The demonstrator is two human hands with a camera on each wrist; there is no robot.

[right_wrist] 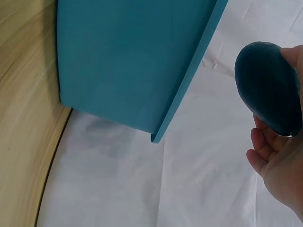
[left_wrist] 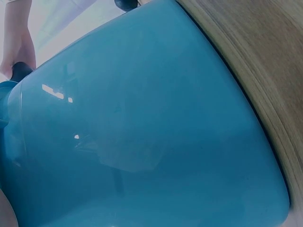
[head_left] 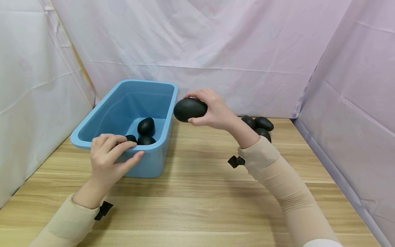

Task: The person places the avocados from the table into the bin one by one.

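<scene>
Left hand [head_left: 109,156] pinches the blue bin [head_left: 92,118] near rim while right hand [head_left: 213,109] grips a black stone [head_left: 189,109], long axis sideways, bin opening at its 9 o'clock.

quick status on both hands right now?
Left hand: grips the near rim of the blue bin, fingers curled over it.
Right hand: holds a black stone beside the bin.

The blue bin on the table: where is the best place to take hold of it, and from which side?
Grip the blue bin by its near rim, coming from above, as the left hand does. The rim juts out like a lip, so fingers can hook over it; the walls below look smooth and sloped.
</scene>
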